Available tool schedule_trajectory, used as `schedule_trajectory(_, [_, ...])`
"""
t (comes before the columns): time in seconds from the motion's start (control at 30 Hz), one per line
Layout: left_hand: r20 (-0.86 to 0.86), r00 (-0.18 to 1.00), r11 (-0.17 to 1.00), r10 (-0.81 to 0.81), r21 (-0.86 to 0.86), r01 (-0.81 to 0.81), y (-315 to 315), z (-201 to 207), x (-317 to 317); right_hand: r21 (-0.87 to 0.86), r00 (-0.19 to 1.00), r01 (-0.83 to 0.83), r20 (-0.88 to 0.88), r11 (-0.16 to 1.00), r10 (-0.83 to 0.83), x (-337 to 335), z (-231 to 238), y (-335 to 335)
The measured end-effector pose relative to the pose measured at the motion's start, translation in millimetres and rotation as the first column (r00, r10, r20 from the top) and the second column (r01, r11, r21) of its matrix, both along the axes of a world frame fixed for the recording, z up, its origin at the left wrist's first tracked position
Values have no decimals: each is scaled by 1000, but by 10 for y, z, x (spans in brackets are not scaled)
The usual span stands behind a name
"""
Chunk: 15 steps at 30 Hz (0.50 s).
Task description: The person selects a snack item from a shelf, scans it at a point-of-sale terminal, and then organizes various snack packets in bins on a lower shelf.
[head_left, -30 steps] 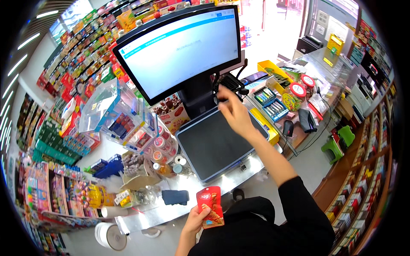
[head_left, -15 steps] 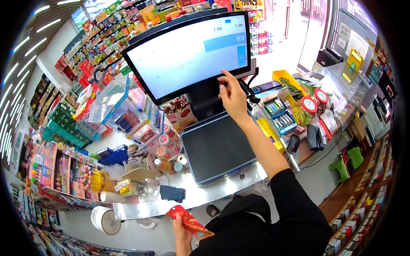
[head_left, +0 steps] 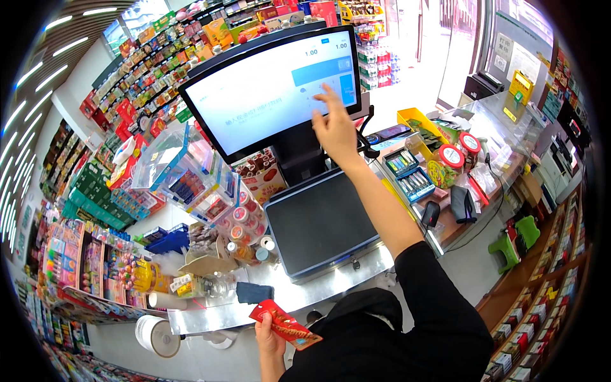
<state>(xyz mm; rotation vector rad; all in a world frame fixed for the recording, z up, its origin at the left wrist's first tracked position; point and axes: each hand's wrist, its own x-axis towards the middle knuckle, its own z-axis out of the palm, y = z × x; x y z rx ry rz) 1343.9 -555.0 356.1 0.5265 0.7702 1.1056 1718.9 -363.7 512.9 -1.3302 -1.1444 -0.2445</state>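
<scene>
My left hand [head_left: 270, 339] holds a red snack packet [head_left: 291, 328] in front of the counter's near edge, gripping one end. At the touchscreen monitor [head_left: 254, 95], my right hand [head_left: 334, 130] is raised with its fingers apart and nothing in it. Its fingertips are over the lower right part of the lit display; whether they touch the glass I cannot tell. Below the monitor lies a flat box with a black top [head_left: 321, 223], which my right forearm crosses at its right side. A dark folded cloth [head_left: 254, 293] lies on the metal counter [head_left: 299, 288], just beyond the packet.
Clear plastic display boxes [head_left: 191, 165] and stacked round tubs [head_left: 245, 216] stand left of the monitor. On the right are battery trays [head_left: 417, 183], red-lidded jars [head_left: 445, 167], a black mouse-shaped device [head_left: 431, 214] and a loose cable. A white bin [head_left: 156, 334] stands at the counter's left end.
My right hand has moved up from the monitor's lower edge onto the display, its fingers now stretched out more. My left hand still holds the red packet. The view has shifted slightly.
</scene>
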Motion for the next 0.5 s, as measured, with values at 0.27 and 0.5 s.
schedule_trajectory(0.27, [-29, 999, 998, 30, -48, -31, 13, -96, 65, 23, 988, -35, -149, 999, 38, 513, -9, -81])
schedule_trajectory(0.5, [-143, 986, 984, 91, -143, -111, -69, -14, -119, 476, 766, -614, 168, 630, 620, -393, 810, -793])
